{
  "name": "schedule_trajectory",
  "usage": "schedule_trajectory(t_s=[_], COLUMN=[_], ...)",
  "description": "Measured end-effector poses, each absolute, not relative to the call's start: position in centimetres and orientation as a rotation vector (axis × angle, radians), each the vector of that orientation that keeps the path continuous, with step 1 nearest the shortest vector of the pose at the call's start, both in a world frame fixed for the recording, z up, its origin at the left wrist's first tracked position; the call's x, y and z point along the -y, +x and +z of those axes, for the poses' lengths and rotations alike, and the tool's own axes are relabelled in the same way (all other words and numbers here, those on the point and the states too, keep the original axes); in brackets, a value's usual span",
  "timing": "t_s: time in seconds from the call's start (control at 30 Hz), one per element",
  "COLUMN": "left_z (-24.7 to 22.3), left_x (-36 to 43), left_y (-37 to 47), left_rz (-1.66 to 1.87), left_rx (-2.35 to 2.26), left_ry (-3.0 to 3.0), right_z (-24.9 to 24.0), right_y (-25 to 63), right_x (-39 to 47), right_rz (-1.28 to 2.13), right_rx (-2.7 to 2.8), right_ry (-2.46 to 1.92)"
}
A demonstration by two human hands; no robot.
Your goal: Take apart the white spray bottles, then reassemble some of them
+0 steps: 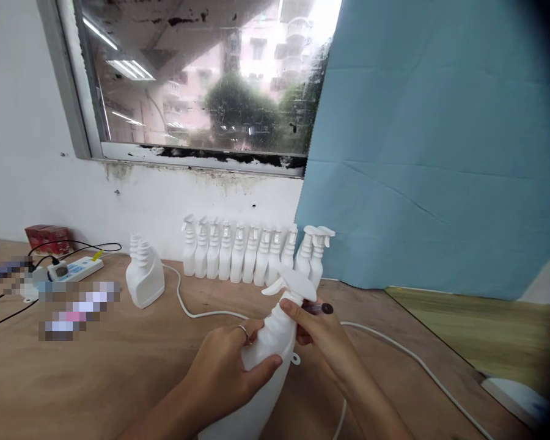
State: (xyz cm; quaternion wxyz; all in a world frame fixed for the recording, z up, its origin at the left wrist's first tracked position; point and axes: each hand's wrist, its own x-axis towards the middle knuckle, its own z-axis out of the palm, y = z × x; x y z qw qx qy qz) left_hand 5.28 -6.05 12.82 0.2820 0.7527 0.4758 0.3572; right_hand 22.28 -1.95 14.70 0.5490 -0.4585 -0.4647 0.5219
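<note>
A white spray bottle [269, 397] with its trigger head [297, 281] on tilts in front of me. My left hand [229, 366] is wrapped round the bottle's body, a ring on one finger. Thumb and fingers of my right hand [314, 324] close on the collar just under the trigger head. A dark, rod-like thing with a round end [326, 308] sticks out past my right hand; its kind is unclear. Behind stands a row of white spray bottles [237, 256] with trigger heads, along the wall. To the left are white bottles [146, 278] without trigger heads.
A white cable [394, 341] crosses the wooden table [132, 379]. At the left lie a power strip [80, 269] with black cords, a red box [49, 240] and a blurred-out item [80, 311]. A blue cloth [421, 153] hangs on the right, beside the window [201, 79].
</note>
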Motion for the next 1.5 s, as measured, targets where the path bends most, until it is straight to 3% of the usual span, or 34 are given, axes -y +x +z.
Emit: schedule_trajectory(t_s=[1.23, 1.5], left_z=[12.4, 12.2], left_x=[4.9, 5.0], left_y=[5.2, 5.0], left_rz=[0.786, 0.724], left_rx=[-1.124, -0.65], left_ry=[1.992, 1.469], right_z=[14.0, 13.6], right_y=[22.6, 23.5], right_x=[1.1, 1.4], right_rz=[1.115, 1.378], right_rx=[1.256, 1.121], right_ry=[-1.058, -0.976])
